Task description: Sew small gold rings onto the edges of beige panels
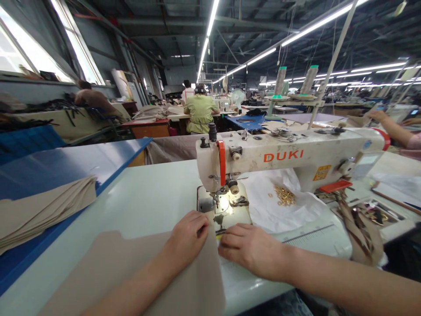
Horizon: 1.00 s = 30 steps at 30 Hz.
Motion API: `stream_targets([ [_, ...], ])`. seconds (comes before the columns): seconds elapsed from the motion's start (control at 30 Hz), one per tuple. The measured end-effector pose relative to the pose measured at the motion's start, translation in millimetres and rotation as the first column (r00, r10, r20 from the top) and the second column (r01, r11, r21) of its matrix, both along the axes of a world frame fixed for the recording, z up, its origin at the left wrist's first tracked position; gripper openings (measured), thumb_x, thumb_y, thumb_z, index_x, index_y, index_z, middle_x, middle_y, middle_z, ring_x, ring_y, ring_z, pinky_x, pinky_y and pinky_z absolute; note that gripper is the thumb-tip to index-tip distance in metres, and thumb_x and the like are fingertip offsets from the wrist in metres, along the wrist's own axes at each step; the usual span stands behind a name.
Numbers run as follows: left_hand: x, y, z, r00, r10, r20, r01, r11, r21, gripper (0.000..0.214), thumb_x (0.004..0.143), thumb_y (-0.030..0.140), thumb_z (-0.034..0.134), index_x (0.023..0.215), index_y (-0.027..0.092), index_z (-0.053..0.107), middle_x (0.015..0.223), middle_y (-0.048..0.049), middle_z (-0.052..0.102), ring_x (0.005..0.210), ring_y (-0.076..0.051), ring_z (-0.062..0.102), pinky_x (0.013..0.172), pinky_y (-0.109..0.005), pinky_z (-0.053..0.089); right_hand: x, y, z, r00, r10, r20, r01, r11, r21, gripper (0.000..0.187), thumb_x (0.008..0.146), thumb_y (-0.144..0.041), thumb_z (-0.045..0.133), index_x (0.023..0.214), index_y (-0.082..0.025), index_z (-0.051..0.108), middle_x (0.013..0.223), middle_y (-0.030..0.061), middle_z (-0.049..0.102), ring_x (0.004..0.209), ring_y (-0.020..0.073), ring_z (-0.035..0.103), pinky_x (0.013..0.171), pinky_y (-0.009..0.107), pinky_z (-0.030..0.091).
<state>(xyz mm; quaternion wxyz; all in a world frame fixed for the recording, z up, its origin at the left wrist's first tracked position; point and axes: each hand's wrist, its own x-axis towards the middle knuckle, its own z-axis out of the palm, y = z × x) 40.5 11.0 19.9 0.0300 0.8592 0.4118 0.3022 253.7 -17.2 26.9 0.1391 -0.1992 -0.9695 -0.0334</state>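
Observation:
A flat beige fabric panel [200, 281] lies on the pale table, its far corner reaching the needle plate of the white sewing machine [250, 153]. My left hand [189, 235] rests on this panel near its right edge, fingers curled and closed on the fabric. Just right of that edge, my right hand [251, 250] lies low on the machine bed with its fingers bent and pressed together. Its thumb and whatever is under the fingertips are hidden. A small yellow strip [219, 237] shows between the hands. Above the lit metal plate [238, 210] sits the needle area.
Gold-coloured small metal pieces [285, 195] lie on a white plastic sheet [263, 210] behind my right hand. Stacked beige panels [49, 208] lie on a blue table [115, 153] at left. A tray [391, 215] and fabric strips [358, 232] are at right. Other people work beyond.

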Motion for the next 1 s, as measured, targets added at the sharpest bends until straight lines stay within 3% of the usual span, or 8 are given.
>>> stream_targets([
  [0.1,-1,0,0.1,1.0,-0.003,0.006,0.003,1.0,-0.004,0.019,0.079,0.011,0.044,0.068,0.02,0.057,0.072,-0.0033,0.064,0.073,-0.017,0.059,0.068,-0.028,0.048,-9,4,-4.8,0.999,0.011,-0.033,-0.009,0.999,0.048,0.015,0.093,-0.02,0.048,0.099,-0.015,0.061,0.095,0.0058,0.064,0.092,0.0189,0.053,0.085,0.031,0.041],
  [0.23,0,-1,1.5,1.0,-0.019,0.001,0.019,1.0,-0.022,0.02,0.082,0.013,0.044,0.068,0.02,0.057,0.072,-0.0032,0.064,0.073,-0.018,0.059,0.068,-0.028,0.049,-23,14,-7.6,0.983,-0.066,-0.169,0.072,0.997,0.031,0.013,0.089,-0.024,0.054,0.084,-0.014,0.06,0.088,0.0063,0.064,0.087,0.0194,0.055,0.083,0.031,0.043],
  [0.63,-2,1,-5.1,0.998,-0.028,0.056,0.024,0.997,0.069,0.017,0.079,0.008,0.049,0.07,0.019,0.059,0.07,-0.0018,0.064,0.07,-0.016,0.06,0.064,-0.026,0.05,-26,20,-12.8,0.966,-0.149,-0.211,0.107,0.975,-0.196,0.015,0.085,-0.02,0.054,0.097,-0.014,0.059,0.102,0.0082,0.065,0.101,0.0205,0.054,0.094,0.032,0.04],
  [1.0,-1,2,-4.1,0.997,-0.041,0.07,0.037,0.997,0.062,0.018,0.083,0.011,0.048,0.072,0.019,0.06,0.072,-0.0019,0.065,0.072,-0.016,0.06,0.066,-0.026,0.05,-26,21,-13.1,0.965,-0.144,-0.218,0.1,0.974,-0.201,0.013,0.086,-0.02,0.054,0.096,-0.013,0.06,0.102,0.008,0.065,0.101,0.0207,0.054,0.095,0.031,0.04],
])
